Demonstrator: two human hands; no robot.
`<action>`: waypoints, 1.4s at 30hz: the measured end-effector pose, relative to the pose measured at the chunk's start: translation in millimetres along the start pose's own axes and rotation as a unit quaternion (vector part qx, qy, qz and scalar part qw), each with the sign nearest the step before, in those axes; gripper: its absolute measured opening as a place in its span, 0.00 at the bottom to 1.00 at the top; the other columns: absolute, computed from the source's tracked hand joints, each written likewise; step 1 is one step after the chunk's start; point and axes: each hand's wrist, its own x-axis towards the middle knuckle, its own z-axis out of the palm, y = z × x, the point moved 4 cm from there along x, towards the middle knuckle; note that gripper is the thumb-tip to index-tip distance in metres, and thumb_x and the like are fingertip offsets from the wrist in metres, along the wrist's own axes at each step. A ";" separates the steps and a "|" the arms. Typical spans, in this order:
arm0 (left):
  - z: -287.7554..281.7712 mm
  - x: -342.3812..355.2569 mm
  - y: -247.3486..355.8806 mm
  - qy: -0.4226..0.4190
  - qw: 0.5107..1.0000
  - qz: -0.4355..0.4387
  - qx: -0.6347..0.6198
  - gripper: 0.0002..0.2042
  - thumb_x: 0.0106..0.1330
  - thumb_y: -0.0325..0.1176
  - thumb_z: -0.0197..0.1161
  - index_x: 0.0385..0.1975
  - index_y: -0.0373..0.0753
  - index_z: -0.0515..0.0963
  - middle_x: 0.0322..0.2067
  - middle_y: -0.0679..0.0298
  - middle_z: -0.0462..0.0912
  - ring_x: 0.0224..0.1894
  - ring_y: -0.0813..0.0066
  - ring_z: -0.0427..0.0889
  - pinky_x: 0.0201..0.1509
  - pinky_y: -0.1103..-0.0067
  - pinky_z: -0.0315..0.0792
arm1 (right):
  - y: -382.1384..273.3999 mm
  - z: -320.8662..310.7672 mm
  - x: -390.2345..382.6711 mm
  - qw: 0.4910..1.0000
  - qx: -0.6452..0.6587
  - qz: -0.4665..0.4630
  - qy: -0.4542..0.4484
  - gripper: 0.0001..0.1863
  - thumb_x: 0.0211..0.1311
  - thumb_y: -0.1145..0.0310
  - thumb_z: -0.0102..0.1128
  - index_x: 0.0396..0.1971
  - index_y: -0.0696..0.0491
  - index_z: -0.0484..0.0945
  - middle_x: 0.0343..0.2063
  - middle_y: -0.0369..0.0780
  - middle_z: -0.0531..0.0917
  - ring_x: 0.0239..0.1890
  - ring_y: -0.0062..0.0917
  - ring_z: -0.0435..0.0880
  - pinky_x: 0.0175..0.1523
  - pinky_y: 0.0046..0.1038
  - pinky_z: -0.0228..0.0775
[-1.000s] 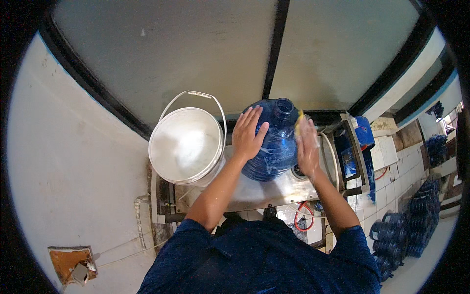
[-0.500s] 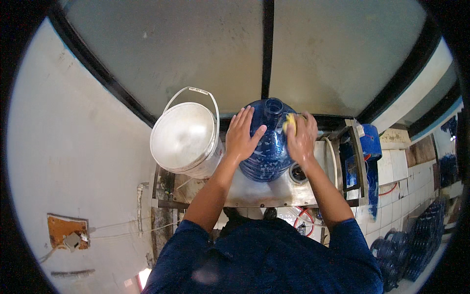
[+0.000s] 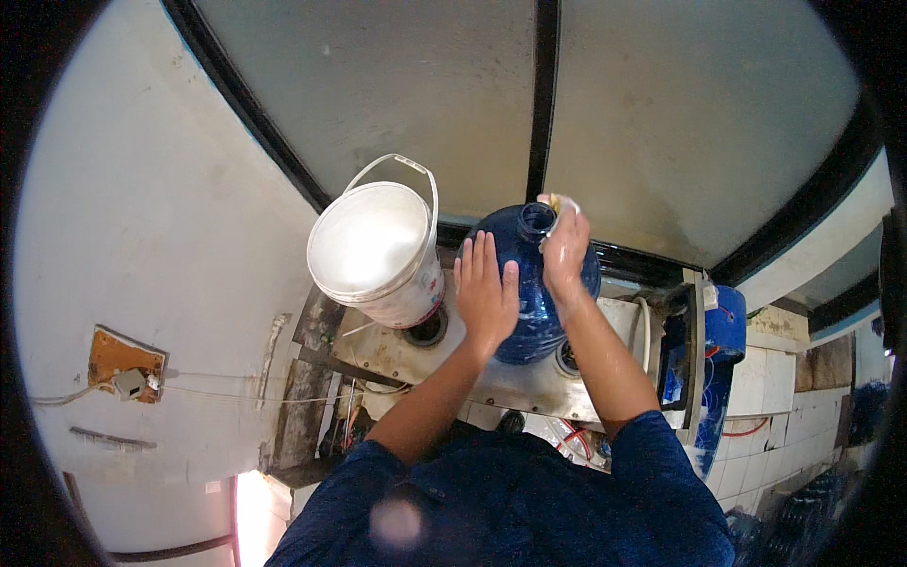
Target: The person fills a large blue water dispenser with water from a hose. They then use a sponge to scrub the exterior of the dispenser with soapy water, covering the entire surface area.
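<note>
A large blue water jug (image 3: 531,317) stands upright, wet and streaked with suds, its open neck pointing up. My left hand (image 3: 487,295) lies flat against the jug's left shoulder with the fingers stretched out. On the other side, my right hand (image 3: 566,248) is closed around a yellow sponge (image 3: 556,201) at the right rim of the neck. Most of the sponge is hidden by the fingers. Under the jug is a wet metal counter (image 3: 444,369).
To the left stands a white lidded bucket (image 3: 370,236) with its handle raised, beside a round hole (image 3: 427,328) in the counter. Another hole (image 3: 568,357) is partly covered by my right arm. Frosted panes (image 3: 680,142) rise behind. A blue container (image 3: 725,321) is at right.
My right hand has moved with the sponge from the jug's right shoulder up to its neck. The left hand stays on the jug. My view has shifted and tilted slightly.
</note>
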 end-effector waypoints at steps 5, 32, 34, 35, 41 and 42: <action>5.7 -2.0 6.8 0.017 1.000 -0.008 0.025 0.31 0.77 0.47 0.47 0.71 0.29 0.61 0.70 0.45 0.65 0.74 0.45 0.60 0.77 0.55 0.50 | -21.5 5.9 -24.5 0.996 -0.063 -0.053 0.037 0.16 0.78 0.66 0.45 0.49 0.62 0.78 0.44 0.51 0.83 0.46 0.35 0.82 0.54 0.34 0.72; 3.4 107.5 22.7 -0.040 0.898 -0.033 -0.437 0.21 0.80 0.45 0.49 0.45 0.33 0.84 0.41 0.59 0.87 0.47 0.70 0.82 0.56 0.75 0.71 | -1.8 20.3 7.1 0.992 -0.056 0.054 0.098 0.22 0.79 0.59 0.41 0.35 0.61 0.80 0.32 0.47 0.86 0.33 0.35 0.82 0.45 0.39 0.73; 4.4 115.2 11.1 -0.036 0.869 -0.050 -0.491 0.22 0.80 0.46 0.48 0.44 0.33 0.84 0.39 0.61 0.87 0.46 0.70 0.82 0.56 0.74 0.71 | -30.0 44.4 -32.3 0.980 -0.097 -0.154 0.083 0.20 0.80 0.60 0.40 0.51 0.60 0.76 0.49 0.53 0.81 0.55 0.44 0.79 0.61 0.41 0.67; 11.5 123.1 2.0 -0.065 0.843 -0.042 -0.532 0.24 0.81 0.49 0.45 0.52 0.34 0.81 0.48 0.60 0.85 0.54 0.69 0.80 0.63 0.73 0.68 | -31.0 50.8 -50.4 0.965 -0.156 -0.183 0.107 0.21 0.80 0.60 0.38 0.53 0.60 0.75 0.51 0.53 0.80 0.58 0.45 0.77 0.64 0.41 0.65; 12.3 78.2 28.1 -0.103 0.801 -0.050 -0.588 0.32 0.81 0.54 0.39 0.75 0.38 0.57 0.72 0.58 0.63 0.76 0.66 0.57 0.79 0.69 0.45 | 5.3 18.5 9.7 0.994 -0.085 0.051 0.038 0.23 0.81 0.56 0.39 0.39 0.60 0.79 0.37 0.47 0.83 0.41 0.38 0.82 0.46 0.43 0.71; 10.1 77.6 30.6 -0.103 0.809 -0.042 -0.577 0.32 0.82 0.55 0.38 0.75 0.37 0.58 0.72 0.57 0.64 0.75 0.65 0.59 0.79 0.69 0.46 | -0.2 14.3 19.3 0.996 -0.008 0.077 0.040 0.23 0.81 0.56 0.41 0.36 0.59 0.78 0.33 0.45 0.83 0.37 0.35 0.81 0.42 0.43 0.70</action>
